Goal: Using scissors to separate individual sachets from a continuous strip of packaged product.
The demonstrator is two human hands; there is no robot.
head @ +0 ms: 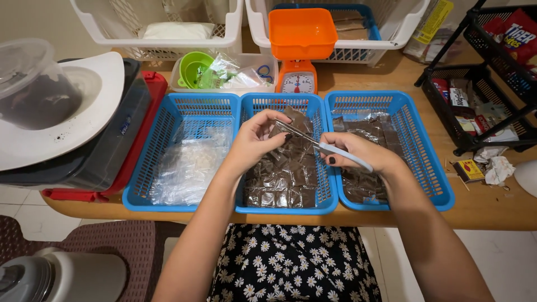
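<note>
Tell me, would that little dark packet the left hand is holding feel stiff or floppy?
Probably floppy: the packet looks like thin clear film, pinched in the left hand. Likely light too, as dozens pile in the middle basket. The glossy wrap may be slippery near the scissors in the right hand.

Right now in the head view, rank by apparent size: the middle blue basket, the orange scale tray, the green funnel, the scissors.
1. Middle blue basket
2. Orange scale tray
3. Scissors, long but thin, and nearer the camera
4. Green funnel, partly hidden; ranking against the scissors is unsure.
</note>
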